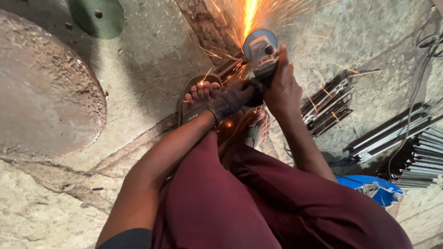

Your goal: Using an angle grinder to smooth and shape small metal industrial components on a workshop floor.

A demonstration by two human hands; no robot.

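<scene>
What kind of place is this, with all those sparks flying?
Most likely a small metal workshop, worked at floor level. The right hand and gloved left hand hold an angle grinder throwing sparks, stacks of cut metal strips lie on the rough concrete floor, and a green grinding disc lies nearby.

Blue-grey angle grinder [261, 51] held upright over dark metal strip [229, 68], throwing orange sparks.
</scene>
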